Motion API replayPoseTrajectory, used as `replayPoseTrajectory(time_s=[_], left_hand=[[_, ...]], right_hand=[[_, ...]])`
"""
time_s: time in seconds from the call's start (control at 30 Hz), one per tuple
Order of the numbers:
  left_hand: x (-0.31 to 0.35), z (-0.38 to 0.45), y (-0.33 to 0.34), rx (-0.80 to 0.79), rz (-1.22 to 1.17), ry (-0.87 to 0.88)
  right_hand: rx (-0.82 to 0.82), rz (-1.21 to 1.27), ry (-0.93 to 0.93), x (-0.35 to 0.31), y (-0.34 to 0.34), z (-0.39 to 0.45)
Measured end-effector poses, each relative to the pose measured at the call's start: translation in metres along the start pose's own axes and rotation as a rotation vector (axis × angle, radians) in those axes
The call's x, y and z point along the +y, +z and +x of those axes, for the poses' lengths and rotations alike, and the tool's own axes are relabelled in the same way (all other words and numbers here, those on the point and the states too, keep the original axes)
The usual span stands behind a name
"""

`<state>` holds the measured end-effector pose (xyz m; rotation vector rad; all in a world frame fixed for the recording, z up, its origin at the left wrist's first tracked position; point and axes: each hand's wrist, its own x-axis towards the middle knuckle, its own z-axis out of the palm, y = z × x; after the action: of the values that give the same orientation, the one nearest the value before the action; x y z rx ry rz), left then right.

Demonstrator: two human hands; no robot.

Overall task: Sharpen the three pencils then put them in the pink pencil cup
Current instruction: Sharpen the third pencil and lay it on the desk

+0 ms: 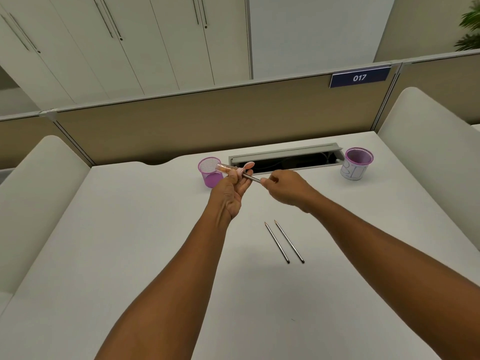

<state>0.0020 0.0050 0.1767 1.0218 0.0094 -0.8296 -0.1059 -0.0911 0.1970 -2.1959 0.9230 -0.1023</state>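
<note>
The left hand [231, 189] is raised above the desk [130, 255], fingers wrapped around a pink sharpener [235, 169] with a clear barrel, held level so its opening faces right. The right hand [285, 188] pinches the far end of a pencil [252, 178] whose tip sits in that opening, a grip that seems suited to twisting it. Two more pencils [284, 241] lie side by side on the desk, nearer than both hands and slightly right, tips pointing away; both look pointed, though I cannot tell whether they are freshly sharpened. The pink pencil cup [210, 172] stands just beyond the left hand, empty as far as I can see. A second cup [357, 163] with a paper label stands far right.
</note>
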Motion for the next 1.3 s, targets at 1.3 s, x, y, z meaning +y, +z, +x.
replayPoseTrajectory(time_s=[1.3], left_hand=[[0.008,-0.004,-0.005,0.05,-0.003,-0.016]], right_hand=[[0.691,-0.561,-0.616,0.021,0.019,-0.015]])
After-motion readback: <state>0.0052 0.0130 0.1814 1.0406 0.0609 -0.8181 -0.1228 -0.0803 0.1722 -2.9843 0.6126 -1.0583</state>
